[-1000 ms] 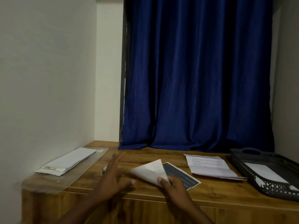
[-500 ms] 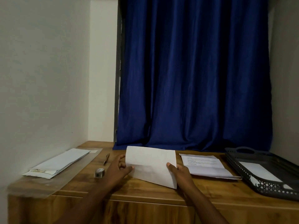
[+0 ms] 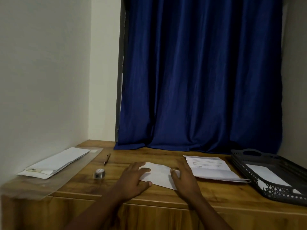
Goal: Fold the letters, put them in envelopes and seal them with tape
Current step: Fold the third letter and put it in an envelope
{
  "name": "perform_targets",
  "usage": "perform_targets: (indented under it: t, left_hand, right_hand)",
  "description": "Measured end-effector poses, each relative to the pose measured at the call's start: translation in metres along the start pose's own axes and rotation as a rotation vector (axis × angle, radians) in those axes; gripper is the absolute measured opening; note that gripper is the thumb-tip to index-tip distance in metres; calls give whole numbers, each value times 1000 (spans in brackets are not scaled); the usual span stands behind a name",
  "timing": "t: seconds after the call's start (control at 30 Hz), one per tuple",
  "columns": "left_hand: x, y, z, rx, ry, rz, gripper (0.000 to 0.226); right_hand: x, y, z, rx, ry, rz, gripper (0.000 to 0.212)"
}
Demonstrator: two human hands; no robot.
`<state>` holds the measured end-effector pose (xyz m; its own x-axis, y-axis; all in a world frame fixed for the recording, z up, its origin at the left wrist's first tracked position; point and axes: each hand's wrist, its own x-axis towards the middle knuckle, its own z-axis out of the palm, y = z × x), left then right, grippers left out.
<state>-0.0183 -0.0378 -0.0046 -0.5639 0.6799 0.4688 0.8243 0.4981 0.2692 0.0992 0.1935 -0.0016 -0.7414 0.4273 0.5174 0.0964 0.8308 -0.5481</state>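
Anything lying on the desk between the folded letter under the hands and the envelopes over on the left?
Yes: the tape roll and a pen lie on the desk between the folded letter and the envelopes.

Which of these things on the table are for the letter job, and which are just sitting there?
For the job:
- folded letter, under the left hand and right hand
- printed letters
- envelopes
- tape roll
- dark tray, a white sheet inside

Just lying about:
- pen
- clear plastic sheet
- blue curtain
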Motion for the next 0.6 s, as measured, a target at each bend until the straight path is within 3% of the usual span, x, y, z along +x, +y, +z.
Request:
perform_targets:
  t: [0.13,0.33,0.43,0.6]
  left_hand:
    - [-1,5,-3,23,-48,-11,52]
    - [-3,9,-6,35,-33,-131,49]
    - [-1,11,-6,93,-67,-197,51]
    - [1,10,-6,151,-173,-231,70]
  right_hand:
    - [-4,-8,-2,-270,-238,-103,40]
    - [-18,-26,-12,-436,-187,-123,54]
    - [-26,-40,-16,-419,-217,-153,61]
    - [-25,-56,-14,-203,-322,-165,40]
